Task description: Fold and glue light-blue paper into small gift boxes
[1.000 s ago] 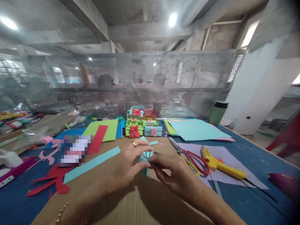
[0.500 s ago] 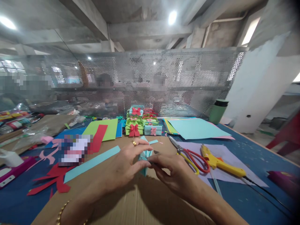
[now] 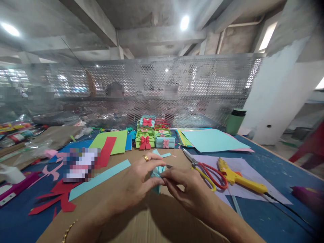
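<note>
Between my hands, above the brown cardboard (image 3: 141, 219), is a folded light-blue paper piece (image 3: 156, 171). My left hand (image 3: 141, 173) grips it from the left, thumb in front and fingers over the top. The fingertips of my right hand (image 3: 183, 180) pinch its right side, close to my left thumb. Fingers cover much of the paper, so its full shape is hidden. A flat light-blue paper strip (image 3: 101, 179) lies left of my left hand. Right of my right hand are scissors (image 3: 212, 175) with red and yellow handles and a yellow glue gun (image 3: 240, 179).
Small paper baskets with bows (image 3: 145, 141) stand at the back. Coloured sheets (image 3: 210, 140) and a green bottle (image 3: 235, 122) are back right. Red paper scraps (image 3: 68, 202), a red strip (image 3: 107, 152) and a green sheet (image 3: 120, 140) lie left. A perforated metal screen (image 3: 152, 81) rises behind.
My right fingertips have shifted slightly on the light-blue paper, nearer my left thumb. Both hands keep hold of it. The view has tilted a little.
</note>
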The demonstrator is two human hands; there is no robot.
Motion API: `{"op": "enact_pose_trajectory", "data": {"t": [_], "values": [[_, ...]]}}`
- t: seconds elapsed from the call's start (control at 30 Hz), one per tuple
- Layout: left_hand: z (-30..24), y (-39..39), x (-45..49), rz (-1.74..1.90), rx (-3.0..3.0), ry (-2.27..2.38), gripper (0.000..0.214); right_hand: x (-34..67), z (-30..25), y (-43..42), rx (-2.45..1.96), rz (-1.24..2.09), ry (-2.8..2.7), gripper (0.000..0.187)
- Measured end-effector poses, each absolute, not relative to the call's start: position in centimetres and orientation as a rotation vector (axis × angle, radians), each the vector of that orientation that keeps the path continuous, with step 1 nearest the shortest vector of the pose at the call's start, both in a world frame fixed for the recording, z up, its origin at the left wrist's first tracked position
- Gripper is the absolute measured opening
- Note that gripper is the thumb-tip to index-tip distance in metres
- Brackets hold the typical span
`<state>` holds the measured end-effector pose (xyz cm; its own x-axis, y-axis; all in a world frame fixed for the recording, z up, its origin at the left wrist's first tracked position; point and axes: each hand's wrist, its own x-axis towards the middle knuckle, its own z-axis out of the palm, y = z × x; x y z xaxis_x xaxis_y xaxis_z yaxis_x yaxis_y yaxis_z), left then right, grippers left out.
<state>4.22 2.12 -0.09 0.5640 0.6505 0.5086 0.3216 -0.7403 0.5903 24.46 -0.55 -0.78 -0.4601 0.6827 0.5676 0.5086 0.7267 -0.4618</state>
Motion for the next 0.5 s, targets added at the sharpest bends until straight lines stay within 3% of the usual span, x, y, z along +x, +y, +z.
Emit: {"op": "enact_pose_trajectory", "data": {"t": [0.5], "values": [[-0.45, 2.3, 4.31, 0.965, 2.362, 0.807, 0.033, 24.59, -1.43, -0.28, -0.88, 0.316, -2.166, 0.022]]}}
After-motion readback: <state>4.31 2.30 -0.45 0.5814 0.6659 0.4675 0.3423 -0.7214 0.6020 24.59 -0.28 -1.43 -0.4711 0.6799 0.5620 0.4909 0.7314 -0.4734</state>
